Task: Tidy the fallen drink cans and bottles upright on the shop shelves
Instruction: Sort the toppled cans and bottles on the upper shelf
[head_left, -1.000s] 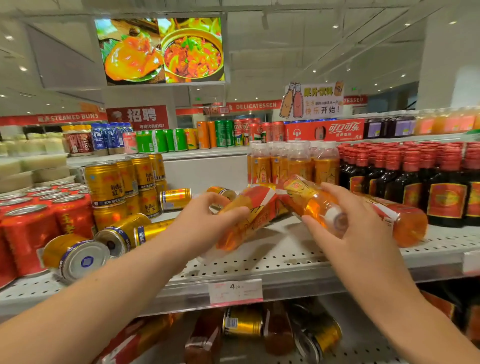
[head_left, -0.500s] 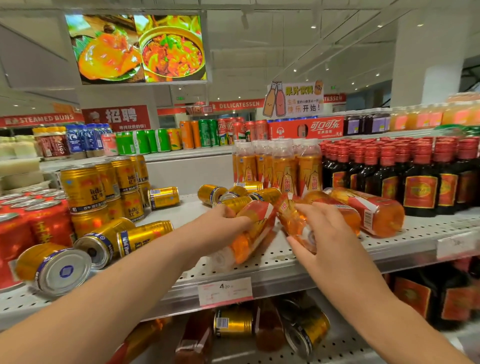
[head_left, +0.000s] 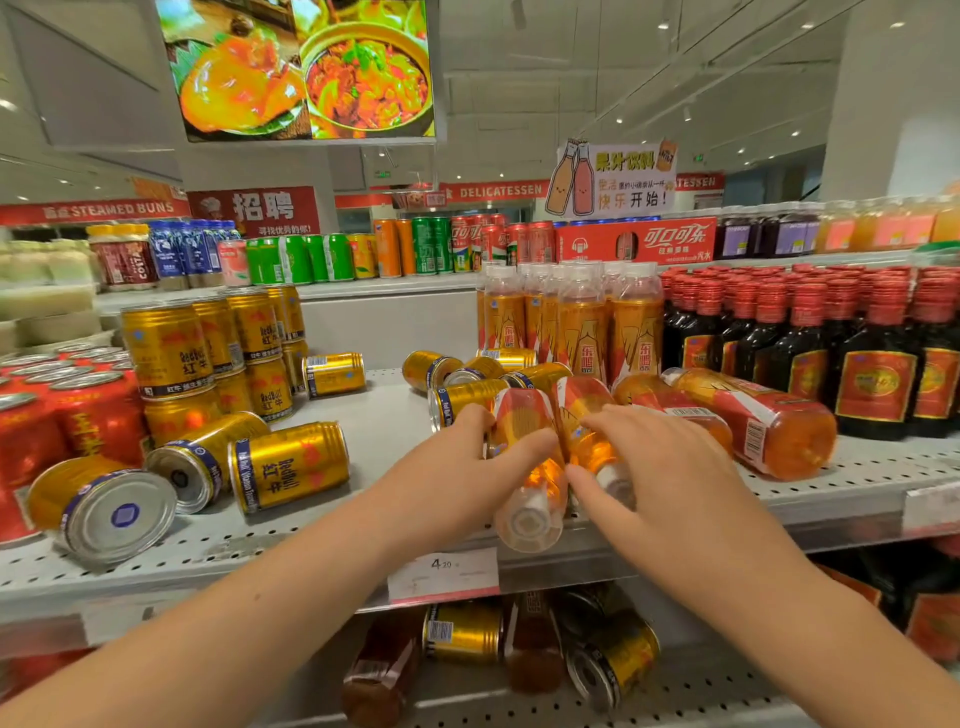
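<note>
**A:** Head view first. Where are the hands?

**B:** Both are over the middle of the shelf (head_left: 363, 436), near its front edge. The left hand (head_left: 462, 473) is curled round the left bottle (head_left: 532, 493), with the thumb across its top and the fingers down its left side. The right hand (head_left: 670, 467) lies over the right bottle (head_left: 584, 415), fingers bent across it and the thumb against its near side.

**A:** How do those two bottles lie?

**B:** Both are on their sides and touch each other. Their long axes run front to back, white caps toward the camera and bases toward the back. The left bottle's cap overhangs the shelf edge, above the price tag (head_left: 441, 574).

**A:** Any others down?

**B:** A third bottle (head_left: 779, 431) lies just right of the right hand. Its base points front-right and its long axis slants back to the left. Another one behind that hand is mostly hidden. Fallen cans (head_left: 288, 465) lie at the front left, two with an end toward the camera and one crosswise. More lie behind the left hand.

**A:** And what is standing?

**B:** Upright bottles (head_left: 576, 322) stand at the back, with dark bottles (head_left: 872, 384) to the right. Stacked cans (head_left: 166, 348) and red cans (head_left: 78, 421) are on the left. On the lower shelf (head_left: 675, 686), cans and bottles lie on their sides.
</note>
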